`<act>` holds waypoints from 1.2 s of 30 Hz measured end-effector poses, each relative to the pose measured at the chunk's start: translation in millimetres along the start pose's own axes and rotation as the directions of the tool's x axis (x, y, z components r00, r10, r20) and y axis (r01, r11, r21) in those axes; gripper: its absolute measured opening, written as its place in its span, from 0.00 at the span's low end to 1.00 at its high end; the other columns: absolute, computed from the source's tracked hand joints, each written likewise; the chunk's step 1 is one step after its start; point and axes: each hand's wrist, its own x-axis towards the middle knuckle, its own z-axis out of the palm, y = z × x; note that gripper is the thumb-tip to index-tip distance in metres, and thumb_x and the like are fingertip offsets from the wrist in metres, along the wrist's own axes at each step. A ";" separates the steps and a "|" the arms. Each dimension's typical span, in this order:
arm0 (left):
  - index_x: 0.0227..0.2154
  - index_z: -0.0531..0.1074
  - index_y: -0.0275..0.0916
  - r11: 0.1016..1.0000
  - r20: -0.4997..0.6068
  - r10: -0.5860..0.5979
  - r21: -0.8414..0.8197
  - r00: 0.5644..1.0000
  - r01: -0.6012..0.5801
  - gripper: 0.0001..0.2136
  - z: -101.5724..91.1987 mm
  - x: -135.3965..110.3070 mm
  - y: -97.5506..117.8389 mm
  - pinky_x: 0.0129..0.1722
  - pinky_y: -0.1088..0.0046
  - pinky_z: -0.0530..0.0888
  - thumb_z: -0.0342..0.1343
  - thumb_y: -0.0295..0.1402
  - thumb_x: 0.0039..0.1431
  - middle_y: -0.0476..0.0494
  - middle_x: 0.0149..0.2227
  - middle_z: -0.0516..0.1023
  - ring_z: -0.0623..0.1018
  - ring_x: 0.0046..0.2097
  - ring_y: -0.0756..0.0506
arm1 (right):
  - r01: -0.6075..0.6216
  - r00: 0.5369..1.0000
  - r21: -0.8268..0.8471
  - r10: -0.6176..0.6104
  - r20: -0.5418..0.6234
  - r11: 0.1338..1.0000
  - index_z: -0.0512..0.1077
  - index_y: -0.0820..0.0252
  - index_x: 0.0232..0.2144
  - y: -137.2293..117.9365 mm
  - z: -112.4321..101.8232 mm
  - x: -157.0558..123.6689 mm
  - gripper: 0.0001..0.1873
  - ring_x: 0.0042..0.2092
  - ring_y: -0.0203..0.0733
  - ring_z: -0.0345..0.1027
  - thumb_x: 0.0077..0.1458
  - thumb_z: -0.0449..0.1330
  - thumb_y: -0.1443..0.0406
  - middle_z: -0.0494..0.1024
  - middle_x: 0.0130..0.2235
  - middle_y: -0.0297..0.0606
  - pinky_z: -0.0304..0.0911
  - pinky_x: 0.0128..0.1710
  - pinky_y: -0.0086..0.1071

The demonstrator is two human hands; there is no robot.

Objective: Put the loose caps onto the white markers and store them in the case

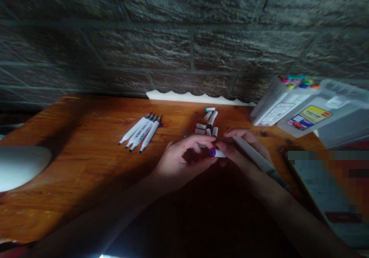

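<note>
A white marker cap with a purple end (pixel 218 153) sits between my two hands. My left hand (pixel 184 156) is closed in a pinch, with thumb and fingertips at the purple end. My right hand (pixel 248 150) holds a long white marker (pixel 253 155) that slants down across the palm, and its thumb touches the white side of the cap. Just behind my hands lies a loose group of white caps (pixel 212 118), some with green, red or dark ends. To the left, several uncapped white markers (pixel 143 132) lie side by side on the wooden table (pixel 95 135).
At the back right stand a clear case of colourful markers (pixel 276 100) and its open plastic cover (pixel 343 100). A white wavy-edged strip (pixel 196 98) runs along the stone wall (pixel 173 50). A white rounded object (pixel 23 167) is at the left edge.
</note>
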 end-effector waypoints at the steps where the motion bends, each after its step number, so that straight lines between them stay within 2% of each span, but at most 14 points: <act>1: 0.47 0.74 0.36 1.000 0.007 0.008 0.016 1.000 -0.008 0.16 -0.6 -0.6 -0.2 0.32 0.80 0.74 0.64 0.26 0.56 0.48 0.33 0.81 0.76 0.30 0.53 | -0.005 1.000 -0.005 0.005 0.004 1.000 0.72 0.48 0.39 0.4 -0.3 0.4 0.09 0.36 0.39 0.77 0.56 0.67 0.64 0.80 0.37 0.31 0.76 0.32 0.32; 7: 0.48 0.75 0.38 0.997 0.050 0.035 0.073 0.998 -0.039 0.14 -2.3 -3.3 -0.5 0.27 0.82 0.70 0.62 0.27 0.58 0.51 0.29 0.78 0.73 0.26 0.55 | -0.001 0.999 -0.034 0.003 0.032 0.999 0.72 0.47 0.39 3.4 -1.6 1.9 0.13 0.35 0.40 0.77 0.51 0.70 0.62 0.80 0.37 0.30 0.74 0.30 0.31; 15: 0.45 0.76 0.38 0.986 0.036 0.111 0.124 0.993 -0.115 0.13 -2.0 -2.0 1.2 0.29 0.82 0.71 0.63 0.26 0.57 0.48 0.34 0.81 0.74 0.28 0.55 | 0.022 0.999 -0.089 -0.018 0.048 0.996 0.72 0.51 0.40 2.1 -0.9 1.9 0.13 0.35 0.38 0.76 0.53 0.69 0.62 0.80 0.37 0.32 0.74 0.30 0.30; 25: 0.45 0.76 0.38 0.981 0.049 0.106 0.159 0.993 -0.113 0.13 -2.9 -2.9 2.3 0.29 0.83 0.71 0.63 0.25 0.56 0.49 0.33 0.80 0.74 0.28 0.55 | 0.023 0.997 -0.080 -0.017 0.071 0.997 0.71 0.52 0.41 2.0 -0.4 1.7 0.15 0.34 0.37 0.75 0.51 0.70 0.61 0.80 0.36 0.32 0.71 0.29 0.29; 36: 0.47 0.75 0.37 0.979 0.064 0.133 0.147 0.989 -0.141 0.14 -3.7 -2.4 2.3 0.28 0.83 0.71 0.63 0.26 0.57 0.48 0.35 0.80 0.73 0.28 0.55 | 0.006 0.996 -0.077 0.001 0.089 0.997 0.71 0.51 0.40 0.1 -0.2 1.0 0.13 0.34 0.37 0.75 0.53 0.68 0.60 0.80 0.38 0.32 0.74 0.30 0.30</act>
